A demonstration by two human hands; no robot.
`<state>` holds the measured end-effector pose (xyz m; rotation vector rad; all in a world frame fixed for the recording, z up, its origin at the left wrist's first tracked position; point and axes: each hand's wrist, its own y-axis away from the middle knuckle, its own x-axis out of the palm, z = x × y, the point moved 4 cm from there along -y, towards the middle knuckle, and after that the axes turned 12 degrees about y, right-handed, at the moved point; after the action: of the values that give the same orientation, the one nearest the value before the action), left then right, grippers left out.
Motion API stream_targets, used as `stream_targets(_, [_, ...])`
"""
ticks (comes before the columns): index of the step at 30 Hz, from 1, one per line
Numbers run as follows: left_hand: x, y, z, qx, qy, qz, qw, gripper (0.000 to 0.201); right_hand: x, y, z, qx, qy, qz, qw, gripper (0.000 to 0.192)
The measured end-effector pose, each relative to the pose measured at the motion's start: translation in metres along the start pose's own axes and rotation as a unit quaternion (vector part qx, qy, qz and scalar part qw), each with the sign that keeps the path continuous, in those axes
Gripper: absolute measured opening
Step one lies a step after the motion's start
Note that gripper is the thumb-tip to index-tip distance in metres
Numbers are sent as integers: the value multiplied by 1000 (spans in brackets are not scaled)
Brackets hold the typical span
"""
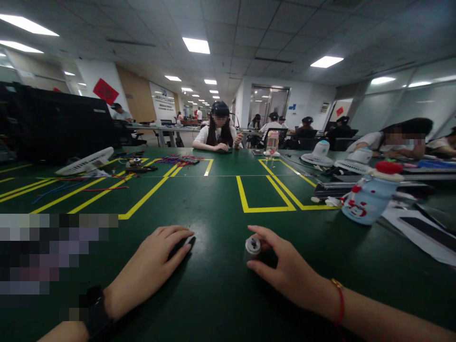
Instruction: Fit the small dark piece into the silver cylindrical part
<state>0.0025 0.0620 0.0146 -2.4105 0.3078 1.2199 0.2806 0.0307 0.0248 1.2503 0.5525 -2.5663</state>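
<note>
My right hand [280, 254] has its thumb and fingers around a small grey metal cylinder [251, 248], which stands upright on the green table [213, 280]. Its top end shows a pale rim and a dark centre; the exact kind is unclear. To the left, my left hand [156, 259] is closed, thumb and forefinger pinching a small black-and-white piece [191, 241]. Most of that piece is hidden by the fingers. The two hands are apart, with bare tabletop between them.
A light-blue bottle with a red top [366, 197] stands at right, near small fans [318, 154] and papers [423, 232]. Coloured wires [181, 160] and a white fan part [85, 161] lie at left. Yellow tape [269, 209] marks the table. Across sits a person [217, 133].
</note>
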Motion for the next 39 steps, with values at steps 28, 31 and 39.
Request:
stream_targets(28, [43, -30, -69, 26, 159, 84, 983, 24, -1, 3, 0, 6, -10, 16, 1000, 35])
stream_targets(31, [27, -27, -59, 11, 179, 63, 982, 26, -17, 6, -12, 20, 17, -6, 1000, 35])
stream_targets(39, [-19, 6, 28, -44, 57, 30, 997, 38, -119, 56, -125, 254, 241, -151, 924, 53])
